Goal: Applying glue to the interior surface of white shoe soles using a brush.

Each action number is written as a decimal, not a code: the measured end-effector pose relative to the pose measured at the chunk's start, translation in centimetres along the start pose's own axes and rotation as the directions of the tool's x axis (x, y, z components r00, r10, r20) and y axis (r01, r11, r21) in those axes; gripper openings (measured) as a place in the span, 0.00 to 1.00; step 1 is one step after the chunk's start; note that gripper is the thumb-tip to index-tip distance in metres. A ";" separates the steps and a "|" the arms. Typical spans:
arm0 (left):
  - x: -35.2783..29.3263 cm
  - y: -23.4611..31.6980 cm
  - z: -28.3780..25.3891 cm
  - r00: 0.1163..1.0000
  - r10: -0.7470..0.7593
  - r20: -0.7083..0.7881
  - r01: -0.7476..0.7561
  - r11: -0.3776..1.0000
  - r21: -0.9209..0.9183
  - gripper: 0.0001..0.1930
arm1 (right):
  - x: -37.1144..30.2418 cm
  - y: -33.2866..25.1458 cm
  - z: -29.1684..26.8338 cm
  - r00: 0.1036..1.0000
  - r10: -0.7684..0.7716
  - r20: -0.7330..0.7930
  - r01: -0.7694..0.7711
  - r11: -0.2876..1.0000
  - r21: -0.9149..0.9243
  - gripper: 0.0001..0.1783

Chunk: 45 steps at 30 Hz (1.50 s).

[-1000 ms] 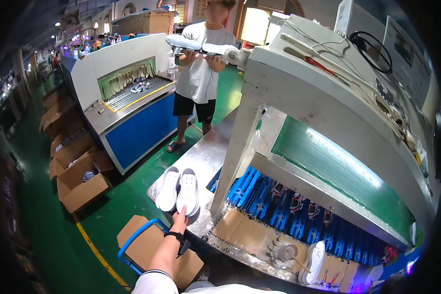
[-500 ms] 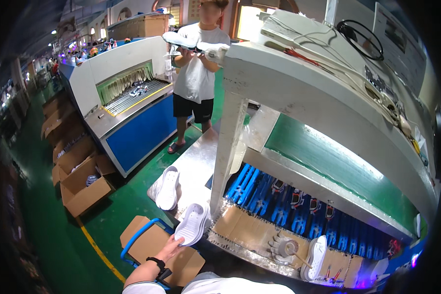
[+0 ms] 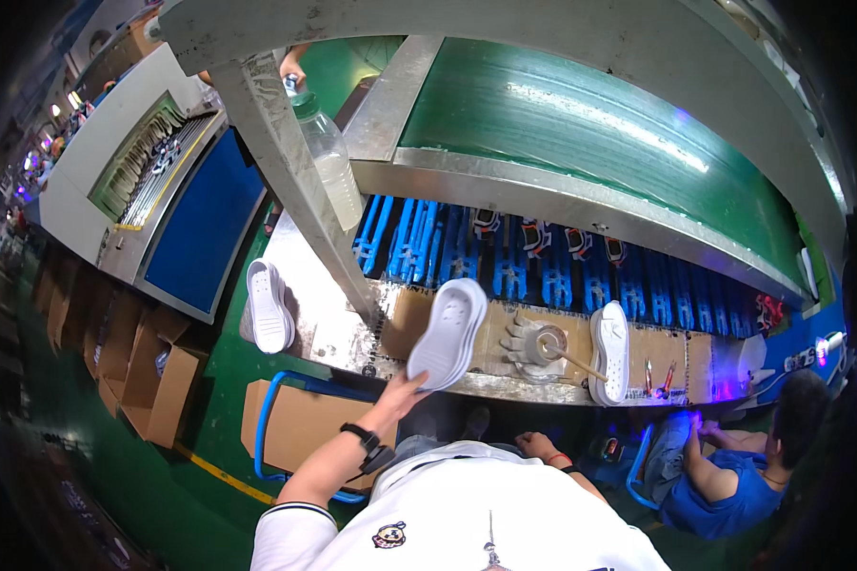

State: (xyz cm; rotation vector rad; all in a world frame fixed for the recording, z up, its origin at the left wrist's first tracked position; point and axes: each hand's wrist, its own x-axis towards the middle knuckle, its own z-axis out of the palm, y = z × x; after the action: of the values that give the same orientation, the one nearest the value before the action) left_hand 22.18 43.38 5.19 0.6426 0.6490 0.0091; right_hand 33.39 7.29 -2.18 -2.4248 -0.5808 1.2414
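Lying near the white shirt [image 3: 476,509], the right hand [image 3: 538,445] has fingers whose state cannot be told; the left hand [image 3: 403,393] pinches the near end of a white shoe sole [image 3: 450,328], held above the metal bench [image 3: 319,328]. Cup [image 3: 541,347] right of it, then second sole [image 3: 611,354]; third sole [image 3: 269,309] at left. Farther: blue racks [image 3: 509,271], green surface [image 3: 590,133].

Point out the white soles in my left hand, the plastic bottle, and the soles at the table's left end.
Held white soles [image 3: 448,328]: head view, middle of the near face.
Plastic bottle [image 3: 335,176]: head view, side wall.
Left-end soles [image 3: 269,306]: head view, middle of top face.
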 end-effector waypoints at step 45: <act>-11.4 8.5 -18.5 0.830 0.451 -0.330 -0.483 0.875 -0.019 0.28 | -3.9 -2.0 2.9 0.988 0.122 -0.096 -0.133 0.983 -0.123 0.15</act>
State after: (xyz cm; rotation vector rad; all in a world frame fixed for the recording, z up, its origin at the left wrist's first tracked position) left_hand 4.11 58.18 5.00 0.6946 0.7798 0.6151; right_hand 28.56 7.35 -0.14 -2.6470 -0.5019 1.1710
